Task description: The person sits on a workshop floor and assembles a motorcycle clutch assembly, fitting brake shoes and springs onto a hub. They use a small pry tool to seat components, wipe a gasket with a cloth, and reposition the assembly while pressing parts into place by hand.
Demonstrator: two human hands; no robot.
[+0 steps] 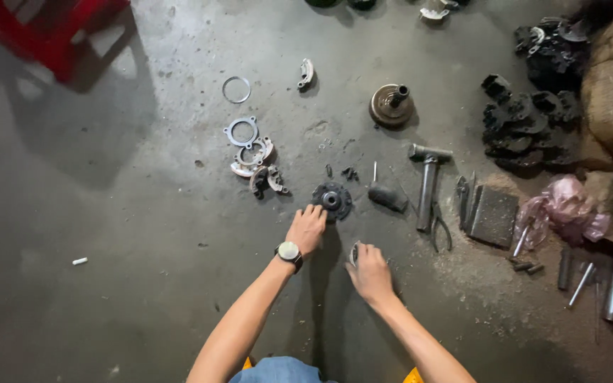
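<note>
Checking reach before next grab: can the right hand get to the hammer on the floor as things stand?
Probably yes. The right hand already holds a small metal part, so it isn't free. The floor between it and the hammer looks bare; pliers lie beside the handle.

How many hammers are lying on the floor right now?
1. The hammer lies on the concrete right of the black hub that the left hand touches, its head pointing away from the person. The dark parts pile could hide others.
</note>
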